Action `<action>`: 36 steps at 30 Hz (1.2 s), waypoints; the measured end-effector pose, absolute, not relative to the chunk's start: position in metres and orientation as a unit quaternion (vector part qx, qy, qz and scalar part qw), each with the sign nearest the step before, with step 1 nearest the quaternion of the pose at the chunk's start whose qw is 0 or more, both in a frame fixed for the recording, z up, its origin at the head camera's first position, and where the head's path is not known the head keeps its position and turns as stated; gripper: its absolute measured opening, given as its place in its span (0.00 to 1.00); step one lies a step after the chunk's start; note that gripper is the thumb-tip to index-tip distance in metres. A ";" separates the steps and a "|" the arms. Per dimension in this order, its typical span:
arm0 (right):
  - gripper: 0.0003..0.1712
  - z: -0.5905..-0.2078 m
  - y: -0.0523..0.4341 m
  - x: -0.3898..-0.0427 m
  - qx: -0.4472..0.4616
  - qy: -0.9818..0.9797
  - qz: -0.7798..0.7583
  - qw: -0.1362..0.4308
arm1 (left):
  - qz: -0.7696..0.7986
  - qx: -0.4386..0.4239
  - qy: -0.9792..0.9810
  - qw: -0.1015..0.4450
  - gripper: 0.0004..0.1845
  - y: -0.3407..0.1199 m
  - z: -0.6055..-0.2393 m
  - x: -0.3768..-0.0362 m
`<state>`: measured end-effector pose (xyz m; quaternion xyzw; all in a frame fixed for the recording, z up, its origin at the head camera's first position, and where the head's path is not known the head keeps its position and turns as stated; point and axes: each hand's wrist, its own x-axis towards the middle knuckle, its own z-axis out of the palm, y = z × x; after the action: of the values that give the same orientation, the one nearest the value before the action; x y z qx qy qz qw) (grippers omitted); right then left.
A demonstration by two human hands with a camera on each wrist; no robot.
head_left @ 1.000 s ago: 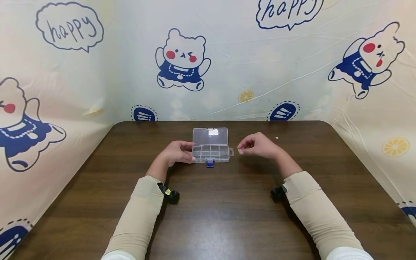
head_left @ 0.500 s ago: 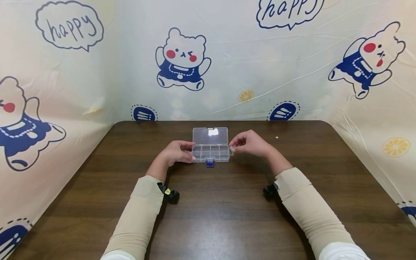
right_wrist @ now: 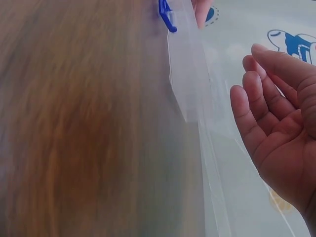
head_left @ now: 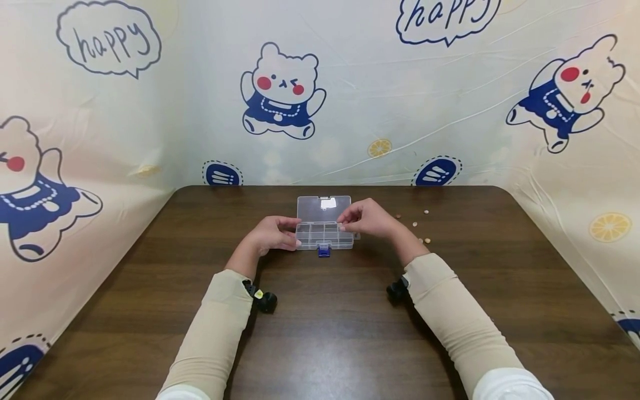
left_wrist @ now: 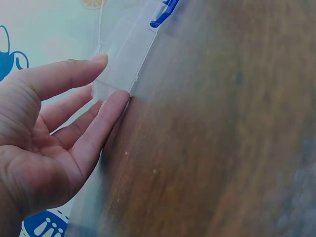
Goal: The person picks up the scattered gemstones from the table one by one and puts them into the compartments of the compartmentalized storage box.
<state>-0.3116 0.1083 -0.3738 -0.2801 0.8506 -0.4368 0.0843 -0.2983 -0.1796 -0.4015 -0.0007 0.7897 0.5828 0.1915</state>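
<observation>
Left hand (head_left: 272,234) fingers (left_wrist: 106,111) are steadying the clear box (head_left: 324,228); right hand (head_left: 367,218) fingers (right_wrist: 247,113) are hovering relaxed over it, apparently holding nothing.

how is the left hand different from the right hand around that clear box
The left hand touches the left end of the clear box, thumb and fingers against its corner; the right hand hovers over the box's right compartments. The left fingers lie fairly straight; the right hand's look curled from above. Both wear beige sleeves.
</observation>
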 end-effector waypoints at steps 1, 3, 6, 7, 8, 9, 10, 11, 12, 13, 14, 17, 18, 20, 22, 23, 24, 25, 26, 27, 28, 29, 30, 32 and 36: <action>0.05 -0.373 0.106 -0.312 -0.281 0.849 -0.438 0.085 | 0.583 -0.001 0.789 0.192 0.37 -0.180 -0.401 -0.298; 0.05 -0.372 0.101 -0.312 -0.283 0.845 -0.444 0.089 | 0.584 -0.001 0.789 0.192 0.37 -0.180 -0.402 -0.298; 0.05 -0.372 0.094 -0.313 -0.282 0.843 -0.448 0.090 | 0.585 0.000 0.788 0.193 0.37 -0.180 -0.402 -0.298; 0.05 -0.373 0.092 -0.314 -0.282 0.844 -0.448 0.090 | 0.585 0.001 0.787 0.193 0.37 -0.180 -0.402 -0.298; 0.05 -0.373 0.090 -0.314 -0.280 0.844 -0.449 0.088 | 0.586 0.001 0.787 0.192 0.37 -0.180 -0.403 -0.298; 0.05 -0.374 0.087 -0.315 -0.279 0.845 -0.449 0.087 | 0.585 0.002 0.788 0.192 0.38 -0.181 -0.403 -0.298; 0.05 -0.374 0.085 -0.315 -0.276 0.845 -0.450 0.086 | 0.585 0.002 0.788 0.192 0.38 -0.181 -0.403 -0.298; 0.05 -0.375 0.083 -0.315 -0.275 0.845 -0.452 0.084 | 0.585 0.002 0.788 0.193 0.38 -0.181 -0.403 -0.299; 0.05 -0.375 0.081 -0.316 -0.274 0.843 -0.454 0.083 | 0.585 0.003 0.788 0.193 0.37 -0.181 -0.403 -0.299; 0.05 -0.376 0.079 -0.316 -0.273 0.841 -0.460 0.083 | 0.585 0.003 0.788 0.192 0.37 -0.181 -0.403 -0.299; 0.05 -0.377 0.077 -0.317 -0.271 0.838 -0.467 0.085 | 0.586 0.003 0.787 0.192 0.37 -0.181 -0.403 -0.299; 0.06 -0.379 0.071 -0.318 -0.269 0.829 -0.481 0.091 | 0.590 0.007 0.784 0.193 0.37 -0.181 -0.403 -0.298; 0.06 -0.380 0.069 -0.319 -0.270 0.827 -0.484 0.092 | 0.591 0.008 0.783 0.194 0.37 -0.181 -0.402 -0.298; 0.07 -0.381 0.064 -0.320 -0.273 0.827 -0.483 0.092 | 0.593 0.011 0.781 0.195 0.37 -0.181 -0.402 -0.298; 0.08 -0.382 0.059 -0.321 -0.278 0.827 -0.481 0.089 | 0.594 0.014 0.780 0.197 0.37 -0.181 -0.402 -0.298; 0.08 -0.383 0.056 -0.322 -0.278 0.827 -0.481 0.089 | 0.594 0.014 0.780 0.198 0.37 -0.181 -0.402 -0.298; 0.08 -0.384 0.054 -0.322 -0.275 0.827 -0.483 0.089 | 0.594 0.015 0.779 0.198 0.37 -0.182 -0.403 -0.298; 0.08 -0.385 0.051 -0.322 -0.273 0.827 -0.484 0.090 | 0.594 0.015 0.779 0.199 0.37 -0.182 -0.403 -0.298; 0.08 -0.385 0.049 -0.322 -0.269 0.827 -0.485 0.091 | 0.593 0.016 0.780 0.200 0.37 -0.183 -0.403 -0.298; 0.08 -0.386 0.047 -0.322 -0.266 0.828 -0.486 0.090 | 0.593 0.016 0.780 0.200 0.37 -0.183 -0.402 -0.297; 0.08 -0.386 0.044 -0.322 -0.262 0.830 -0.484 0.088 | 0.593 0.017 0.779 0.201 0.37 -0.183 -0.402 -0.297; 0.08 -0.387 0.042 -0.322 -0.258 0.832 -0.483 0.088 | 0.593 0.018 0.779 0.202 0.37 -0.183 -0.402 -0.297; 0.08 -0.387 0.041 -0.322 -0.257 0.835 -0.478 0.085 | 0.593 0.019 0.779 0.202 0.37 -0.183 -0.401 -0.297; 0.07 -0.388 0.037 -0.324 -0.255 0.841 -0.471 0.079 | 0.593 0.020 0.779 0.203 0.37 -0.182 -0.401 -0.297; 0.07 -0.393 0.031 -0.328 -0.253 0.844 -0.466 0.080 | 0.594 0.020 0.778 0.204 0.37 -0.182 -0.400 -0.297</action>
<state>-0.3282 0.0311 -0.3926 -0.2526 0.8439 -0.4665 0.0802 -0.2966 -0.1819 -0.4002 0.0203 0.7781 0.5936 0.2044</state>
